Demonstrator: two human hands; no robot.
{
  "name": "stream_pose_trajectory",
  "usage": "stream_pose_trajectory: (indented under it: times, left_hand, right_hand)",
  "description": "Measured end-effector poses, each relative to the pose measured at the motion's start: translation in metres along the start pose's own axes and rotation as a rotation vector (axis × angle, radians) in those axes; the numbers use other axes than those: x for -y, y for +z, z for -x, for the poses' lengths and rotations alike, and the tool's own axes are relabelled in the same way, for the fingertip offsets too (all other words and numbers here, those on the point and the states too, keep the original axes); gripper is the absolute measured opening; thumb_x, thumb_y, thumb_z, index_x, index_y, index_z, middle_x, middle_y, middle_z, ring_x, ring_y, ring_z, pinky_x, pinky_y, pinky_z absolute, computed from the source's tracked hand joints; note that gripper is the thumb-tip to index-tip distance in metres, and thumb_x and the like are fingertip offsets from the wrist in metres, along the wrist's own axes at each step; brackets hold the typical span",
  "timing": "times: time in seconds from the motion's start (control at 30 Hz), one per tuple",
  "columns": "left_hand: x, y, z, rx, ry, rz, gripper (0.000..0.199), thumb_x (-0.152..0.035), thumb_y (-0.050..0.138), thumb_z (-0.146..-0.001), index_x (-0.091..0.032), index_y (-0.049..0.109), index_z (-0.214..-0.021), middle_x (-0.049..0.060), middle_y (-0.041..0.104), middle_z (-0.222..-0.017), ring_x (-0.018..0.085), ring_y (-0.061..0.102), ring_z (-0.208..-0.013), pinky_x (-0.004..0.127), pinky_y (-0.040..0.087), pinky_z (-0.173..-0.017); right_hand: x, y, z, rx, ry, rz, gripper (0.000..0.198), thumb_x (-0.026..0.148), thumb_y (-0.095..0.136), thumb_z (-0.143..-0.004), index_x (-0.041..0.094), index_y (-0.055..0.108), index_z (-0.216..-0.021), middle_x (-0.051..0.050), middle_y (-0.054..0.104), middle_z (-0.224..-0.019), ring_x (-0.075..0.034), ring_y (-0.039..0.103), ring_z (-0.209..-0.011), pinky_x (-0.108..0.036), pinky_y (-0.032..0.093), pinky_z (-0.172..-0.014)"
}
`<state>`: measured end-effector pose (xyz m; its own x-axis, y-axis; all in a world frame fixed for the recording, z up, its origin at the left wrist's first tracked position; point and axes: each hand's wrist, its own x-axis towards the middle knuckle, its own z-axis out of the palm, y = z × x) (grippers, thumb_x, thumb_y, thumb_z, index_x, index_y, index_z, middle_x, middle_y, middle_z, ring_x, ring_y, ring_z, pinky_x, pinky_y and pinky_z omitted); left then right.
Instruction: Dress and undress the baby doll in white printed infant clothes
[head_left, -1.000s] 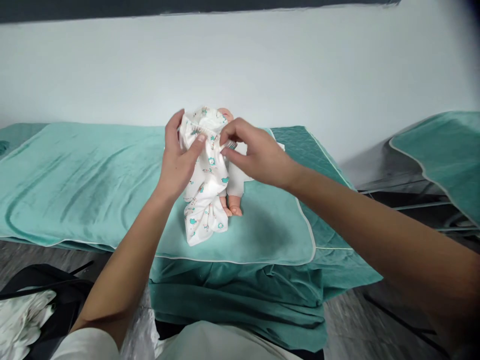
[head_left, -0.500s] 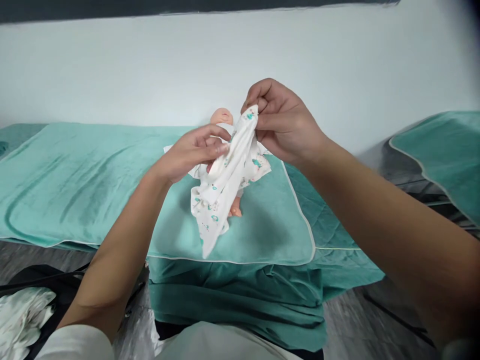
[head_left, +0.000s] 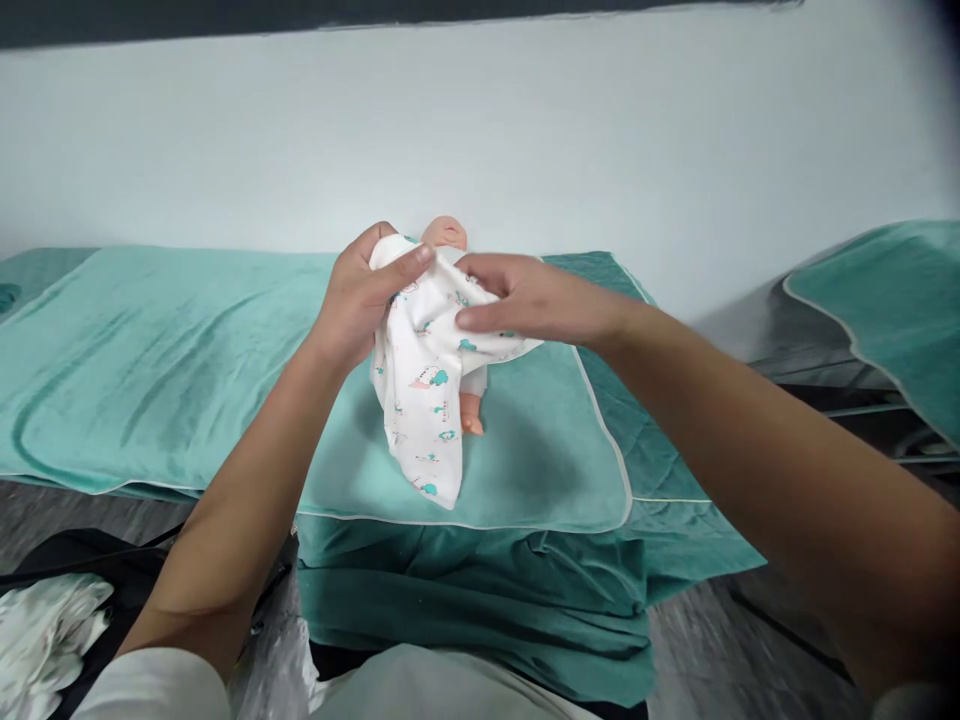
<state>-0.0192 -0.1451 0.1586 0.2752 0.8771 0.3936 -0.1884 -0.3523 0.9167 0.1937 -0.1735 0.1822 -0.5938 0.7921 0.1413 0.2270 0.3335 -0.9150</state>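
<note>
A white baby garment (head_left: pixel 424 400) with teal and red prints hangs in loose folds between my hands, above a baby doll (head_left: pixel 448 232). My left hand (head_left: pixel 367 290) grips its upper left part, thumb on top and the other fingers partly hidden behind the fabric. On the upper right, my right hand (head_left: pixel 517 295) pinches the garment between thumb and fingers. The doll lies on its back on a light green mat (head_left: pixel 555 470); its head shows beyond the garment and one foot below it. Most of its body is hidden.
The mat lies on a bed with a green cover (head_left: pixel 165 370), against a white wall (head_left: pixel 480 130). Crumpled printed cloth (head_left: pixel 49 640) rests on something black at lower left. Another green-covered surface (head_left: pixel 892 310) stands at right.
My right hand has come down from its raised hold on the garment's tip. My left hand has shifted left and up, and the bunched garment is now spread wider between both hands.
</note>
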Motion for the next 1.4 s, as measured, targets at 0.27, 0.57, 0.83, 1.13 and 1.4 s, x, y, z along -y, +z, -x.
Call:
stream_pose_trajectory:
  times: [0.27, 0.57, 0.83, 1.13, 1.4]
  left_hand:
    - [0.002, -0.011, 0.012, 0.382, -0.26, -0.162, 0.052, -0.052, 0.09, -0.07, -0.014, 0.073, -0.101, 0.011, 0.076, -0.094, 0.034, 0.074, -0.096, 0.048, 0.06, -0.085]
    - [0.042, 0.008, 0.013, 0.038, -0.262, 0.233, 0.053, -0.057, 0.081, -0.08, -0.016, 0.068, -0.112, 0.008, 0.077, -0.097, 0.028, 0.076, -0.1, 0.04, 0.059, -0.094]
    - [0.044, 0.002, 0.026, 0.339, -0.457, 0.151, 0.049, -0.041, 0.092, -0.069, -0.013, 0.075, -0.105, 0.011, 0.079, -0.099, 0.031, 0.075, -0.097, 0.042, 0.06, -0.088]
    - [0.064, 0.001, 0.026, 0.113, -0.299, 0.28, 0.051, -0.042, 0.091, -0.069, -0.015, 0.075, -0.109, 0.01, 0.079, -0.099, 0.033, 0.076, -0.101, 0.044, 0.06, -0.091]
    - [0.065, -0.002, 0.033, 0.232, -0.444, 0.317, 0.054, -0.036, 0.094, -0.066, -0.013, 0.074, -0.11, 0.013, 0.079, -0.104, 0.033, 0.075, -0.104, 0.042, 0.059, -0.094]
  right_hand:
    - [-0.039, 0.014, -0.021, -0.355, -0.062, -0.257, 0.053, 0.074, 0.066, -0.086, 0.022, 0.064, -0.098, -0.004, 0.07, -0.089, -0.021, 0.069, -0.089, -0.034, 0.06, -0.077]
    - [-0.059, 0.03, -0.013, -0.085, 0.144, -0.338, 0.052, 0.057, 0.089, -0.071, 0.016, 0.072, -0.098, -0.007, 0.075, -0.096, -0.025, 0.072, -0.092, -0.036, 0.06, -0.082]
    - [-0.061, 0.025, -0.02, -0.484, -0.008, -0.546, 0.052, 0.067, 0.071, -0.086, 0.022, 0.068, -0.112, -0.006, 0.075, -0.109, -0.025, 0.069, -0.111, -0.038, 0.06, -0.096]
    - [-0.057, 0.037, 0.001, -0.102, 0.16, -0.413, 0.058, 0.061, 0.086, -0.074, 0.015, 0.073, -0.107, -0.009, 0.076, -0.097, -0.027, 0.073, -0.096, -0.037, 0.06, -0.083]
    - [-0.067, 0.04, -0.006, -0.406, 0.028, -0.56, 0.062, 0.065, 0.076, -0.083, 0.019, 0.066, -0.123, -0.007, 0.075, -0.108, -0.026, 0.068, -0.114, -0.04, 0.056, -0.1]
